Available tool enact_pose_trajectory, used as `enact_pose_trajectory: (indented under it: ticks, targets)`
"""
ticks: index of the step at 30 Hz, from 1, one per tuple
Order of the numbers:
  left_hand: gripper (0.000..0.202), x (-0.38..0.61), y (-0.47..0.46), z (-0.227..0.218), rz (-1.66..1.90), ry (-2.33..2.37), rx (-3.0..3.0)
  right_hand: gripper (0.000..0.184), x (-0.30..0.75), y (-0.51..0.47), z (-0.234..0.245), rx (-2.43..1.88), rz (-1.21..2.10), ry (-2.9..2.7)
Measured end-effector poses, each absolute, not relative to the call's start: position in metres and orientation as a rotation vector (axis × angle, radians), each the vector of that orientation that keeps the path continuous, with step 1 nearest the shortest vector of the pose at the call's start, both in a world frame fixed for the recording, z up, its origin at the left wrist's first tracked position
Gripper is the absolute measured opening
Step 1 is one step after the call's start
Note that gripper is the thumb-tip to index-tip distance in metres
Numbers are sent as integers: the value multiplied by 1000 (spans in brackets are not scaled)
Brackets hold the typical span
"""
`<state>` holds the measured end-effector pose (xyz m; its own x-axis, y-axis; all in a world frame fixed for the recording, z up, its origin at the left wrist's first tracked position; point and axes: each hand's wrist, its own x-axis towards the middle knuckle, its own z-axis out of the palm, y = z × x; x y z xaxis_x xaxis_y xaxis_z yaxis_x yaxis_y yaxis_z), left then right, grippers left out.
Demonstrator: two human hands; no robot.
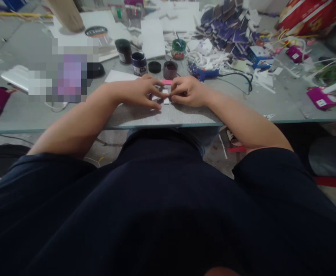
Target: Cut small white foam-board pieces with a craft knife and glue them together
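Note:
My left hand [141,92] and my right hand [188,92] rest side by side on the grey table [133,115], fingertips meeting in a pinch. Between them sit small white foam pieces [165,96], which both hands grip. A small pink piece [167,82] lies just behind the fingertips. Much of the white pieces is hidden under my fingers.
Paint jars [139,63] and a lid [154,67] stand behind my hands. A blue glue gun [204,73] with its cord lies to the right. White foam sheets [152,38], a heap of purple card pieces [228,27] and magenta boxes [322,99] crowd the far table.

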<state>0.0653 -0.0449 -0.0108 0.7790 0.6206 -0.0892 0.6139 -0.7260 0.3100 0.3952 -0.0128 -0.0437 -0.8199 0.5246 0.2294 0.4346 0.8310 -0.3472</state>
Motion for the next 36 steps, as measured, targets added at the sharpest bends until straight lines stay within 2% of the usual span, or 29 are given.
enact_pose_trajectory:
  ticks: [8, 16, 19, 28, 31, 36]
  targets:
    - [114, 64, -43, -12, 53, 911, 2656, 39, 391, -15, -42, -733, 410, -2694]
    - [88, 57, -23, -21, 179, 783, 2599, 36, 388, -15, -40, -766, 430, -2695]
    - [95, 59, -26, -18, 155, 797, 2595, 37, 388, -15, -40, -777, 404, -2706]
    - [140, 67, -37, -11, 67, 947, 2579, 41, 391, -24, -36, -817, 257, -2710]
    - [143, 69, -41, -9, 65, 952, 2560, 40, 390, -27, -35, -770, 250, -2735]
    - [136, 69, -45, -7, 66, 982, 2538, 38, 389, -29, -38, -704, 306, -2755]
